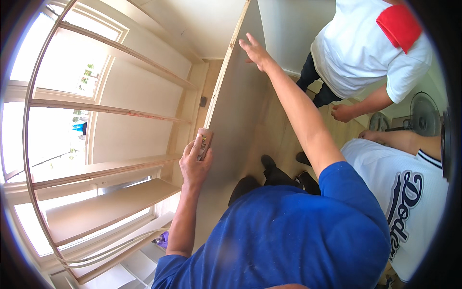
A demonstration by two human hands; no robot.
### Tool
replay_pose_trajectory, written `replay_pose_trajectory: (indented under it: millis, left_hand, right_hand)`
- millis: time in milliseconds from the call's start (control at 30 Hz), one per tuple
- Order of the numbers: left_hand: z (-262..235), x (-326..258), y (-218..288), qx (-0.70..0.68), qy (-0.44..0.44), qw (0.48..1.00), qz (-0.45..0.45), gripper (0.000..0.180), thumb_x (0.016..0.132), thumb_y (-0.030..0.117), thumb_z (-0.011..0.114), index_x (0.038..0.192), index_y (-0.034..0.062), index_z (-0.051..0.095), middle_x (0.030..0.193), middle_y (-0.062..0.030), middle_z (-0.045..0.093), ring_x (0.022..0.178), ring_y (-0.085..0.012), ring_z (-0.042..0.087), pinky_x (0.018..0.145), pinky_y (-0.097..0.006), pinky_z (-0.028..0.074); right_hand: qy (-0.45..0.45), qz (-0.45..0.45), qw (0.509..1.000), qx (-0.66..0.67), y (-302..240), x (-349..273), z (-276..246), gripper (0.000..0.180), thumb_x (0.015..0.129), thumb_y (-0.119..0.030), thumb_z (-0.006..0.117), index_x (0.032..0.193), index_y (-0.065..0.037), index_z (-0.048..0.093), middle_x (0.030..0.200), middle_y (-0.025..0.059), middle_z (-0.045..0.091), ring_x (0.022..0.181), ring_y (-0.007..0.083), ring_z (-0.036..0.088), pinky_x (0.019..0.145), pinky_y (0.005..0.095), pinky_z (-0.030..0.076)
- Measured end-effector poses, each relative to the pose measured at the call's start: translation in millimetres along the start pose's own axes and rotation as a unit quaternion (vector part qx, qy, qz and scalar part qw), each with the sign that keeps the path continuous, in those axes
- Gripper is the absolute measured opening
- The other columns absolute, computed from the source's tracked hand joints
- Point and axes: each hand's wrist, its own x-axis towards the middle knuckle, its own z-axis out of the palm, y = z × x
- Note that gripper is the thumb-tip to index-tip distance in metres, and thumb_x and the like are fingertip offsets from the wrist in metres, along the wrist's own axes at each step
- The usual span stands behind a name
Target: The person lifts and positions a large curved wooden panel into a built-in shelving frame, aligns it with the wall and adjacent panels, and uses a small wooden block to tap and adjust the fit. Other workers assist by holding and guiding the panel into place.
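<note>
Panel: broad board with a grey face (236, 111), standing on edge in front of the person; its pale, layered top edge (222, 79) runs away from the left hand toward the far wall.
Left hand: fingers and thumb closed round a small brownish block (206, 139); the hand (194, 166) is at the near part of the panel's edge.
Block: held at that edge; firm contact cannot be confirmed. Its exact kind cannot be told.
Right hand: spread, holding nothing visible; the hand (256, 54) is raised at the panel's grey face, farther along. Cannot tell whether the fingers touch it.
Handling, panel: judged stiff, heavy and awkward to balance, with a smooth face likely to offer little purchase. Best hold: the exposed edge, steadied by a flat palm on the face. Bare edge may splinter.
Handling, block: judged light and firm; best held across its sides, fingers clear of the underside.
Left side: wooden frame with several rails (110, 112), before bright windows.
Right side: co-worker in a white shirt (351, 53) with a red cloth (398, 28) at the shoulder; a second in a white jersey (375, 168); a fan (425, 113) nearby.
</note>
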Motion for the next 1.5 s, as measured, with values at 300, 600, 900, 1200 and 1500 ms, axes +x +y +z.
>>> replay_pose_trajectory:
  millis: [300,600,900,1200,1500]
  left_hand:
    - [-0.6,6.3,3.3,-0.001,-0.001,1.000,0.012,0.058,0.079,0.010,0.082,0.136,0.0089,0.069,0.119,-0.0162,0.073,0.099,-0.0336,0.075,0.083,-0.043,0.062]
    - [15.8,64.3,18.7,-0.017,-0.013,1.000,0.022,0.056,0.082,0.010,0.081,0.137,0.0077,0.068,0.117,-0.0164,0.072,0.096,-0.0342,0.074,0.081,-0.043,0.062]
    - [90.9,180.6,40.2,-0.027,-0.024,0.999,0.022,0.056,0.083,0.014,0.081,0.138,0.0091,0.068,0.114,-0.0168,0.073,0.092,-0.0343,0.075,0.081,-0.044,0.062]
    - [134.2,254.5,74.2,-0.027,-0.014,0.999,0.022,0.055,0.083,0.016,0.080,0.137,0.0101,0.068,0.116,-0.0158,0.072,0.092,-0.0336,0.074,0.078,-0.044,0.062]
    - [143.1,272.4,91.6,-0.016,-0.020,1.000,0.006,0.058,0.079,0.009,0.082,0.135,0.0087,0.068,0.119,-0.0157,0.072,0.095,-0.0340,0.075,0.078,-0.042,0.063]
  right_hand:
    - [-0.046,0.065,0.996,-0.046,-19.4,87.2,-0.3,0.101,0.102,-0.056,0.060,0.167,-0.011,-0.003,0.167,0.0210,0.028,0.152,0.0414,0.035,0.093,0.0672,0.059]
    - [-0.039,0.048,0.997,-0.049,-12.1,117.6,-3.6,0.094,0.105,-0.053,0.056,0.164,-0.010,-0.003,0.164,0.0210,0.033,0.145,0.0419,0.044,0.082,0.0675,0.063]
    - [-0.032,0.071,0.996,0.030,-8.6,109.6,-6.1,0.103,0.104,-0.050,0.059,0.167,-0.012,-0.011,0.171,0.0233,0.014,0.147,0.0507,0.037,0.087,0.0737,0.057]
    - [0.011,0.054,0.989,0.135,-7.4,211.0,-90.4,0.107,0.096,-0.087,0.034,0.170,-0.012,0.013,0.177,0.0145,0.010,0.161,0.0365,0.013,0.114,0.0647,0.040]
    - [0.086,0.049,0.966,0.240,-9.6,404.2,-181.1,0.085,0.107,-0.072,0.027,0.159,-0.007,0.042,0.147,0.0069,0.060,0.130,0.0281,0.053,0.109,0.0607,0.040]
